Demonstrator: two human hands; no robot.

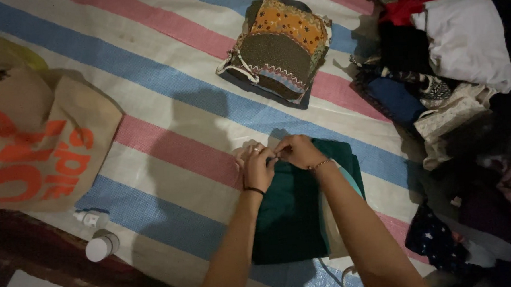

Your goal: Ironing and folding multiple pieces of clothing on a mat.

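Both hands meet at the far edge of the folded dark green cloth [290, 211] on the striped mat [167, 84], long axis running toward the person, left hand [258, 167] and right hand [299, 151] pinching that top edge, fingers closed.
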